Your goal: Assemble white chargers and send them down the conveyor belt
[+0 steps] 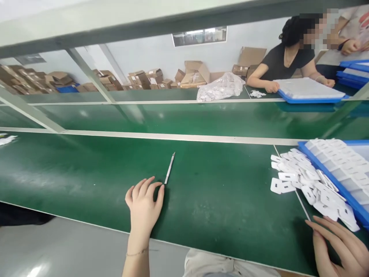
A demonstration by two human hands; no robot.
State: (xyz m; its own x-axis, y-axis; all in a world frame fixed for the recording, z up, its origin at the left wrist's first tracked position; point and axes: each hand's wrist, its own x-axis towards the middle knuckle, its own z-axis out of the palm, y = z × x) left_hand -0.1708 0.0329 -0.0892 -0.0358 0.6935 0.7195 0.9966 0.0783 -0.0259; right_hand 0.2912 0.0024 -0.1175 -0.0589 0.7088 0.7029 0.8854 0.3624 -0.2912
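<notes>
My left hand hovers low over or rests on the green tabletop, its fingers curved and apart, with nothing in them. Just beyond its thumb and fingertips lies a slim white pen-like tool, its dark pointed end facing away from me; whether it is a pen or a craft knife I cannot tell. At the lower right, my right hand is partly cut off by the frame, fingers spread and visibly holding nothing. Its fingertips are close to the near side of a loose pile of flat white plastic pieces with small slots.
A blue tray with rows of white pieces stands right of the pile. Across a white ledge, a co-worker handles another blue-edged tray beside a clear plastic bag. Cardboard boxes line the wall. Slanted frame posts cross the view.
</notes>
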